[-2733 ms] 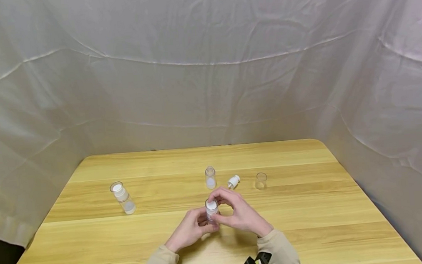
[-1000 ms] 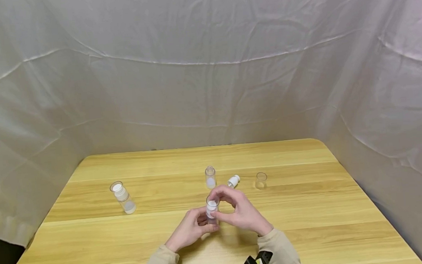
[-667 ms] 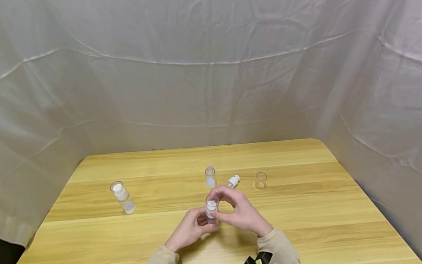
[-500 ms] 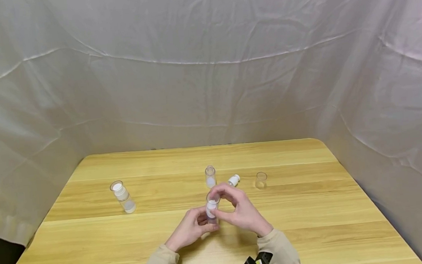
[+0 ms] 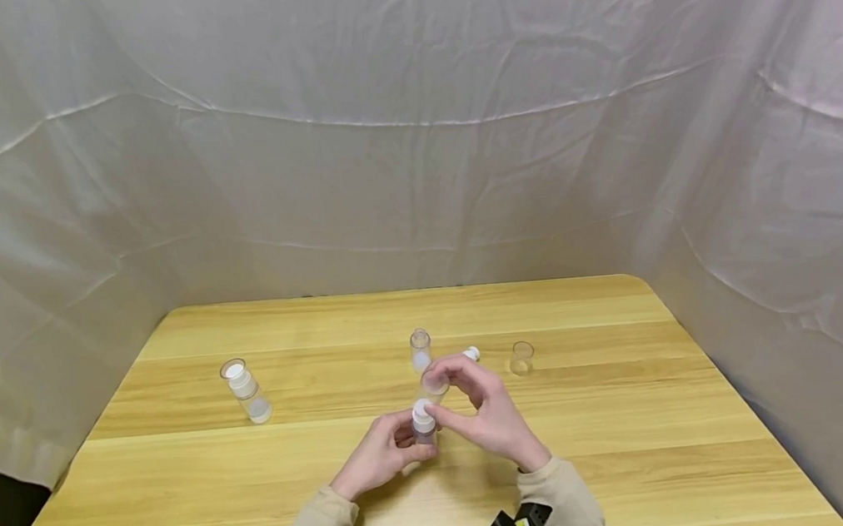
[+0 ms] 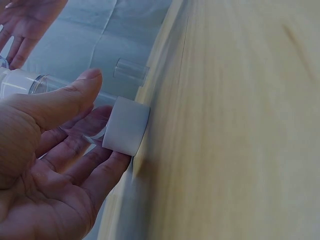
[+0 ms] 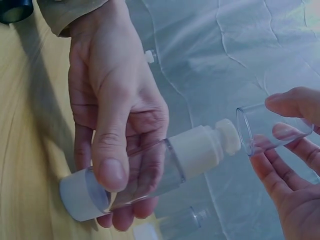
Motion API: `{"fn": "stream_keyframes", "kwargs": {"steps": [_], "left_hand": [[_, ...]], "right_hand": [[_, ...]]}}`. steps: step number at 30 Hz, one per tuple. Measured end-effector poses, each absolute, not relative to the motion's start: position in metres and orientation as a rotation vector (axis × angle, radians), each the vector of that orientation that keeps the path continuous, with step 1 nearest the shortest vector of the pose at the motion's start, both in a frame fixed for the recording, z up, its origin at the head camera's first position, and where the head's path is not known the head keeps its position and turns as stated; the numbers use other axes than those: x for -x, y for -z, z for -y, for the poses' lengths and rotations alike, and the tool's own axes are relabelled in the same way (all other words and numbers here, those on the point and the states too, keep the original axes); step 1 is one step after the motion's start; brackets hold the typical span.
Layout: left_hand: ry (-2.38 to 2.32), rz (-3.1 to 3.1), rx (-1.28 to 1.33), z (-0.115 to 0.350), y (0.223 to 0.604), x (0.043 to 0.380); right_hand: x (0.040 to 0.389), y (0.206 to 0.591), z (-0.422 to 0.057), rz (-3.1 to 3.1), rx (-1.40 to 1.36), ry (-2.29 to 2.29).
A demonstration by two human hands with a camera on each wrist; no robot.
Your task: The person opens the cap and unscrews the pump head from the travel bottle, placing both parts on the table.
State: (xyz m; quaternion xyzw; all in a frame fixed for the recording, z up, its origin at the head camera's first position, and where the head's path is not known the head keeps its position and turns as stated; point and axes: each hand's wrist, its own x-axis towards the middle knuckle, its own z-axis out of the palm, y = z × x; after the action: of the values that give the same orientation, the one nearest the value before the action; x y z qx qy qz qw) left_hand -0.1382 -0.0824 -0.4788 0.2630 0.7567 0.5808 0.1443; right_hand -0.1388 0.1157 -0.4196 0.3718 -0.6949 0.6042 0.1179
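Note:
My left hand [image 5: 386, 458] grips a small clear pump bottle [image 5: 423, 419] upright over the table, fingers and thumb round its body. In the right wrist view the bottle shows a white base [image 7: 80, 196], a white collar [image 7: 196, 150] and a white pump head [image 7: 228, 136], uncovered. My right hand [image 5: 489, 414] pinches a clear cap [image 5: 435, 384] by its sides, just above the pump head and apart from it. The right wrist view puts the cap's open rim facing the pump head. In the left wrist view the left thumb lies along the bottle, near its white base [image 6: 127, 126].
At the left stands a similar bottle [image 5: 245, 391] with its clear cap on. Beyond my hands are a bottle without a pump [image 5: 420, 351], a white pump head [image 5: 472, 353] partly hidden by the right hand, and a loose clear cap [image 5: 522, 359]. Grey curtains [image 5: 413, 172] enclose the table [image 5: 630, 412].
My right hand has drawn the clear cap up off the bottle, away from me and slightly right, exposing the white pump head. The left hand with the bottle has stayed in place.

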Motion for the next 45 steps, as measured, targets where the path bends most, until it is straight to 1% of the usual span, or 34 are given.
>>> {"fn": "stream_keyframes", "kwargs": {"steps": [13,18,30,45], "left_hand": [[-1.665,-2.195,-0.746,0.081,0.48,0.138],[-1.672,-2.21,-0.74,0.081,0.482,0.139],[-1.672,-2.228,-0.745,0.079,0.481,0.138],[-1.681,-2.221,-0.716,0.08,0.478,0.137]], "right_hand": [[0.141,0.417,-0.129,1.999,-0.983,-1.695],[0.146,0.424,-0.142,1.997,-0.94,-1.634],[0.157,0.444,-0.175,2.116,-0.709,-1.439],[0.164,0.455,-0.213,2.287,-0.494,-1.339]]}}
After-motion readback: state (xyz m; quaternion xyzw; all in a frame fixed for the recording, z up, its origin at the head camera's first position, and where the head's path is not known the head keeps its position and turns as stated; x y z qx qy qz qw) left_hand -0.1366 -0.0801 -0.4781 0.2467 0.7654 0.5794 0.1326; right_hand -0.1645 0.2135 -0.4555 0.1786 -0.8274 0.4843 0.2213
